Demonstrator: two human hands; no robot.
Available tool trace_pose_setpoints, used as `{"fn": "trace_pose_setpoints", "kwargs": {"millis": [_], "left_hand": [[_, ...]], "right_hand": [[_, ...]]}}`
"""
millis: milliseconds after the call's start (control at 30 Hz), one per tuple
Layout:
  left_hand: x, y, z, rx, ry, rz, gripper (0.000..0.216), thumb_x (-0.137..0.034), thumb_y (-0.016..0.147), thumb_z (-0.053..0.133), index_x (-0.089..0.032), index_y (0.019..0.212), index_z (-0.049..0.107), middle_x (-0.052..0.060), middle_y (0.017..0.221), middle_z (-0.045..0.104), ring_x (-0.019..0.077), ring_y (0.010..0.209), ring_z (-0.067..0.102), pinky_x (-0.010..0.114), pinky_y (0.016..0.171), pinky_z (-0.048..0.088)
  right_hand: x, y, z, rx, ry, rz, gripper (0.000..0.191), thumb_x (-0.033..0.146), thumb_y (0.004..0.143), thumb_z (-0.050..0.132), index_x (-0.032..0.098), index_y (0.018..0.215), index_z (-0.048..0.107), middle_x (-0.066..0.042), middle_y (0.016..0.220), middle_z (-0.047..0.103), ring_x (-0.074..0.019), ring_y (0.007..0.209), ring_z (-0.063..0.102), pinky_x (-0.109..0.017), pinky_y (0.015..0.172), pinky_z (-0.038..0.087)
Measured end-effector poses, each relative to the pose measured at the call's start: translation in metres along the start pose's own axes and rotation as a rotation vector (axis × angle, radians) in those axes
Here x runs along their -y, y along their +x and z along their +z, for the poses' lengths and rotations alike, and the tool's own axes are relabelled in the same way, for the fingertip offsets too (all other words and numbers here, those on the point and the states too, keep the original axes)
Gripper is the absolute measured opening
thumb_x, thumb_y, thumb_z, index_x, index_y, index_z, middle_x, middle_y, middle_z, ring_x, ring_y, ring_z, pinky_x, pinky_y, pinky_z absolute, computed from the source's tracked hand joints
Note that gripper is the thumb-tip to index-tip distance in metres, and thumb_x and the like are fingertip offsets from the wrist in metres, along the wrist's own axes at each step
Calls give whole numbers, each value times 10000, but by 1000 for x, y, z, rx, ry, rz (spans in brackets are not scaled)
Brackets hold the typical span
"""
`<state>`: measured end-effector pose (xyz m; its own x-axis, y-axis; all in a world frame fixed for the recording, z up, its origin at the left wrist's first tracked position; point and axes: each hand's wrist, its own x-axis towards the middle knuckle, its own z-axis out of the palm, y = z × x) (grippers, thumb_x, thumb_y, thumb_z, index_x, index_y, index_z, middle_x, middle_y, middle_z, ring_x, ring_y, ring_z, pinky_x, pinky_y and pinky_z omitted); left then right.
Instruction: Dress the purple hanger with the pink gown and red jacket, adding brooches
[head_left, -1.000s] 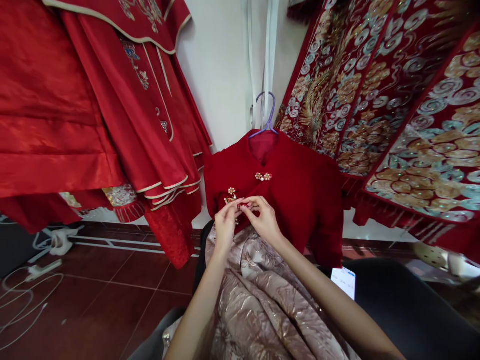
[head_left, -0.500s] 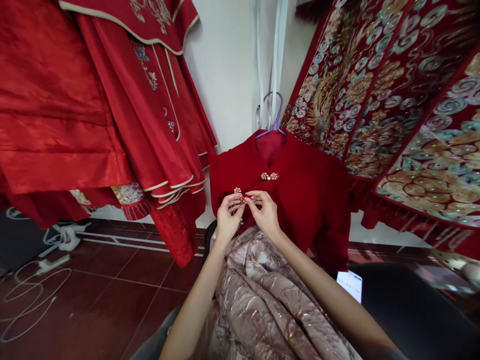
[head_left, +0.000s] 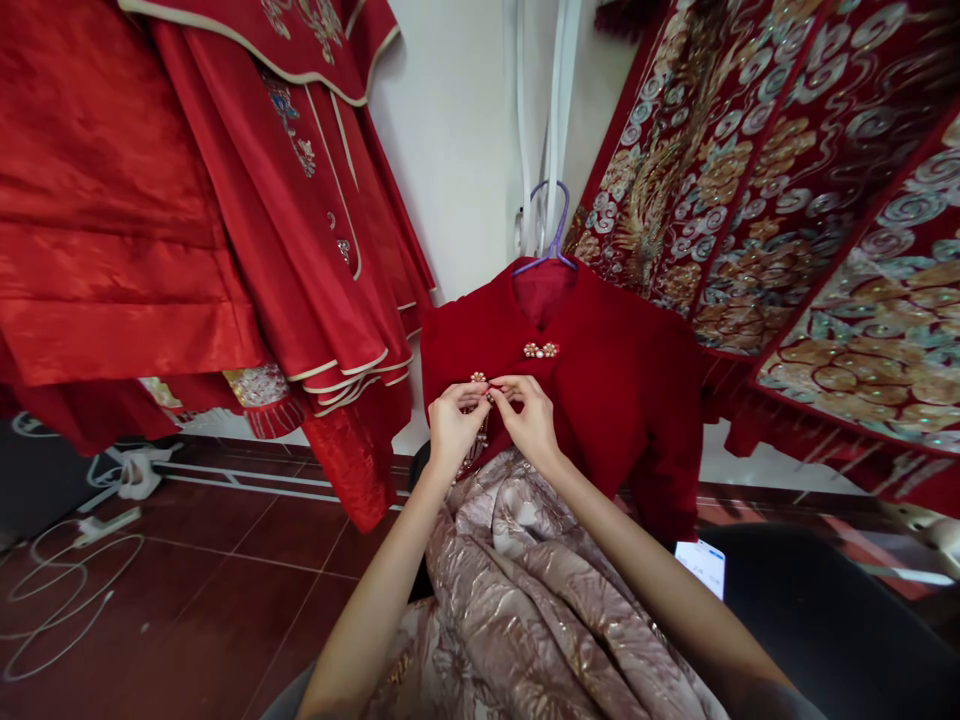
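Note:
A dark red velvet jacket (head_left: pixel 600 380) hangs on a purple hanger (head_left: pixel 551 235) against the white wall. A pearl and gold clasp (head_left: pixel 541 350) fastens its collar. My left hand (head_left: pixel 454 430) and my right hand (head_left: pixel 531 418) meet at the second clasp (head_left: pixel 480 380) on the jacket's front flap. The fingers of both hands are pinched together on that clasp. Below the jacket a pale pink and gold brocade skirt (head_left: pixel 525 600) spills down between my forearms.
Red satin robes (head_left: pixel 225 200) hang at the left. Red garments with gold and teal embroidery (head_left: pixel 787 180) hang at the right. White cables (head_left: pixel 67 580) lie on the dark red tile floor. A white tag (head_left: pixel 701 565) rests on a black seat (head_left: pixel 825 620).
Both hands have risen slightly along the jacket front and closed in on the second clasp. The view has shifted a little to the left.

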<state>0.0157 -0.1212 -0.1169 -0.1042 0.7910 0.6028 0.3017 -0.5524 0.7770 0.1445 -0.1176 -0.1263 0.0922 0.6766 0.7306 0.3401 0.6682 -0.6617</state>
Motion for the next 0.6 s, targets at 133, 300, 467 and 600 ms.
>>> {"fn": "trace_pose_setpoints", "kwargs": {"millis": [133,300,467,600], "left_hand": [[-1,4,-5,42,19,4,163,-188,759,662,-152,900,737,68,914,735,154,735,712,314,763,600],[1,8,-11,114,38,-10,131,-187,762,666,-154,881,709,66,887,741,167,755,713,339,790,594],[8,-17,-2,78,-35,-47,298,-152,812,593,-184,1107,618,85,1067,690,160,903,683,317,818,568],[11,-52,14,-23,-8,-37,325,-151,838,546,-192,1160,556,96,1115,631,173,989,632,342,872,534]], "right_hand": [[0,3,0,-12,-22,-15,163,256,883,545,185,981,654,-57,935,627,-154,805,620,-295,782,540],[-1,4,-2,25,-9,13,188,299,891,531,184,994,639,-65,936,651,-161,822,639,-297,769,554],[-4,-13,-31,141,57,132,239,330,935,455,203,1052,622,-67,1044,688,-173,954,664,-308,830,554],[-15,-40,-64,187,-69,226,236,328,920,455,207,1009,637,-74,1049,692,-191,955,665,-325,816,548]]}}
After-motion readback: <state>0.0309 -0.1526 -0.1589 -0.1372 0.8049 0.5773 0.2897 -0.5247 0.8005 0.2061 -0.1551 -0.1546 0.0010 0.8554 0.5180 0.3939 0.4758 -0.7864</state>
